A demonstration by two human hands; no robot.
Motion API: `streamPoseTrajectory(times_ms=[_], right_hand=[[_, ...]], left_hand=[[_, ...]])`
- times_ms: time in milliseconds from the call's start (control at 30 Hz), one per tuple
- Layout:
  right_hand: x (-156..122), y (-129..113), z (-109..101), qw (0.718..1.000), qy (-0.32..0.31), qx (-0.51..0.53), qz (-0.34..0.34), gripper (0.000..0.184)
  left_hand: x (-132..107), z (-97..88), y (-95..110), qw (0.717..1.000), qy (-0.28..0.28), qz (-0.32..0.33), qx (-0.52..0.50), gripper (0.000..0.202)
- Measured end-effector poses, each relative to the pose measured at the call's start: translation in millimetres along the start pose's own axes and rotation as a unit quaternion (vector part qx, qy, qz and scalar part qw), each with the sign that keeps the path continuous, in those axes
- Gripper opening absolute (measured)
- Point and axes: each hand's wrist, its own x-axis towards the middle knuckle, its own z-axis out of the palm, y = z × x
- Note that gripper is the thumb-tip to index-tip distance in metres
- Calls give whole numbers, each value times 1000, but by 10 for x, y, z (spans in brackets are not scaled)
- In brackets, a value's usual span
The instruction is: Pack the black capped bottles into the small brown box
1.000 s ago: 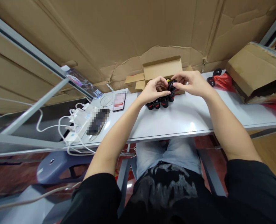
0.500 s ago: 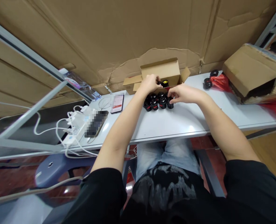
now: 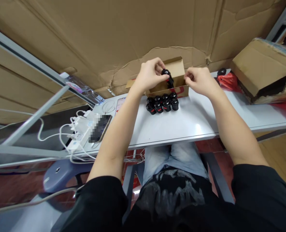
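Note:
My left hand (image 3: 149,74) is raised over a small open cardboard box (image 3: 175,69) and pinches a small black cylindrical part (image 3: 166,72). Close to the right of the box, my right hand (image 3: 198,80) hovers with its fingers curled loosely, and nothing shows in it. Several black parts with red bands (image 3: 162,103) stand in a tight cluster on the white table (image 3: 193,119), just in front of the box.
Phones (image 3: 100,127), chargers and white cables (image 3: 79,129) lie at the table's left end. A large cardboard box (image 3: 261,69), a red bag (image 3: 227,80) and more black parts (image 3: 221,71) sit at the right. Cardboard sheets line the back. A blue stool (image 3: 61,170) stands lower left.
My left hand has lifted a black part out of the box. My right hand has left the cluster and risen beside the box. One more part stands in the cluster.

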Motion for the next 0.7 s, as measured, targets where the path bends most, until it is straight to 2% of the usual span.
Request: streamPoseTrajectory(times_ms=[100,167,233,300,400,500,600,700], right_hand=[[48,82,3,997,58,-17,51,31],[71,120,20,994,80,-16,66,33],[84,145,46,994,87,-10,69,32],[88,156,77,994,82,-2,68,31],[78,147,108,996,64,6,63,31],[58,114,105,998,30,8,53,29],[42,81,84,999,9,15,50,32],[33,65,73,998,14,27,47,34]], left_hand=[[-66,132,324,994,-72,82,-7,33],[-102,273,470,983,-127,128,6,30],[-128,417,535,971,-171,161,38,27],[-146,540,529,960,-192,182,90,25],[-160,668,442,952,-182,190,154,25],[-132,711,338,963,-162,163,140,26],[-33,649,238,980,-152,106,67,25],[122,540,100,995,-87,32,37,23]])
